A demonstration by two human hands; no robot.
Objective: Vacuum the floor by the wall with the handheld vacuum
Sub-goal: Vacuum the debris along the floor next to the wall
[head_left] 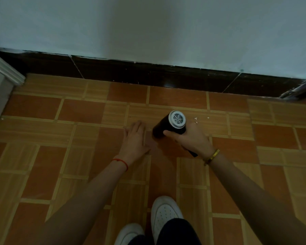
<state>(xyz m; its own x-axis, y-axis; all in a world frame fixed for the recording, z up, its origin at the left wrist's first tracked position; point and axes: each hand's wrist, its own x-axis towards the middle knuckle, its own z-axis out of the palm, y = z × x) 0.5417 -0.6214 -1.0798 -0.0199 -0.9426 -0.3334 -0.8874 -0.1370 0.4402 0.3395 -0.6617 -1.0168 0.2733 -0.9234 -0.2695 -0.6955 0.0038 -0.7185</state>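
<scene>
A black handheld vacuum (168,125) with a silver vented end cap is held over the orange and tan tiled floor (81,112), a short way from the wall. My right hand (191,138) grips its handle from below; the handle's tip pokes out near my wrist. My left hand (135,138) hovers flat just left of the vacuum, fingers together and extended, holding nothing. A few small white crumbs (195,120) lie on the tiles just right of the vacuum's cap. The nozzle end points down and left and is hard to make out.
A dark brown skirting board (148,73) runs along the base of the pale wall (148,27). A white door frame (5,71) stands at the left. A metal fitting (300,90) sits at the far right. My white shoes (164,214) are at the bottom.
</scene>
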